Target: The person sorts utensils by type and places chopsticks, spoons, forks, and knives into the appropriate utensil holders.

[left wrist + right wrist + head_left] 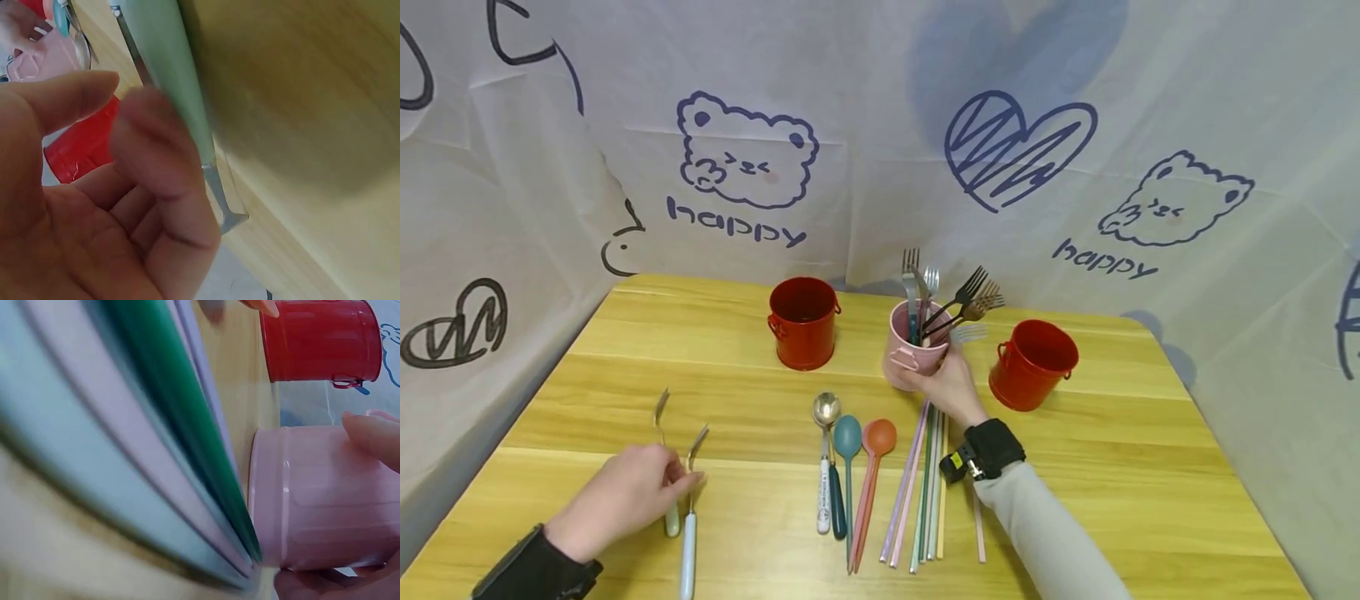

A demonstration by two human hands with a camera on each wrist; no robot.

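My right hand (pixel 951 387) grips the pink bucket (pixel 331 500), with the thumb on one side and fingers on the other. Several forks (pixel 973 287) stand in the bucket, tines up, leaning different ways. At the left, my left hand (pixel 636 487) hovers at two forks lying on the table. One has a light green handle (pixel 172 69), partly hidden by my fingers; the other has a pale blue handle (pixel 688 554). In the left wrist view, the thumb is apart from the bent fingers and nothing shows between them.
Red buckets stand left (pixel 802 329) and right (pixel 1033 367) of the pink one. In the middle lie metal spoons (pixel 827 410), a teal spoon (pixel 847 437), an orange spoon (pixel 881 437) and several pastel chopsticks (pixel 917 492). A printed cloth (pixel 880 125) hangs behind the table.
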